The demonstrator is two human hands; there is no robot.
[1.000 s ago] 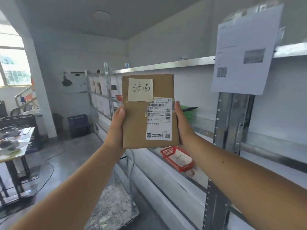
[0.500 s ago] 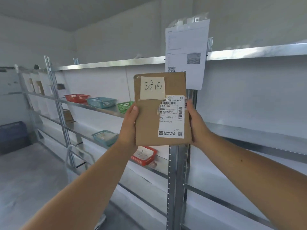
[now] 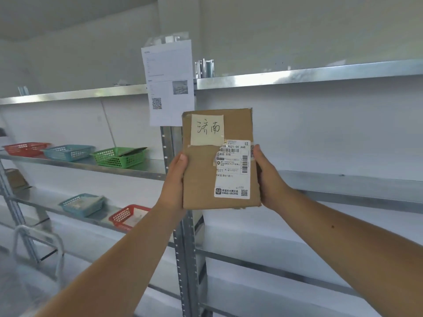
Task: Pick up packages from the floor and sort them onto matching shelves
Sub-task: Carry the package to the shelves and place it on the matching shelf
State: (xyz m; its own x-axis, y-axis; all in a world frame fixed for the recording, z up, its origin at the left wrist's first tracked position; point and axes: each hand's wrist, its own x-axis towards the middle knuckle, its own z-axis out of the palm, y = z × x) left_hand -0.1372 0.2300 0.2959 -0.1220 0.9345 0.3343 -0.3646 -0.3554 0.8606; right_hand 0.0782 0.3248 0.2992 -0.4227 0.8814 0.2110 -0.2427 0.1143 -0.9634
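Head view: pkg (image 3: 201,179), flat brown cardboard, is held upright in the air right in front of the post (image 3: 185,248), face toward the camera, w/ a handwritten note (image 3: 207,129) at top and a label (image 3: 232,170) lower down. L hand (image 3: 175,179) grips its left edge and R hand (image 3: 269,179) its right edge, thumbs on the front; the fingers behind are hidden. Sheet (image 3: 169,83) hangs at the post's top. Left of the post a shelf carries a red basket (image 3: 25,149), a blue basket (image 3: 68,152) and a green basket (image 3: 119,157), the green one nearest the post and w/ sth dark in it. Right of the post runs another shelf (image 3: 343,181). Risks, as I judge them: pkg lands in the wrong spot if the note isn't matched vs. shelf tags, and none are readable from here. Edge-only grip may slip once one hand lets go. A corner may catch the post on the way in.
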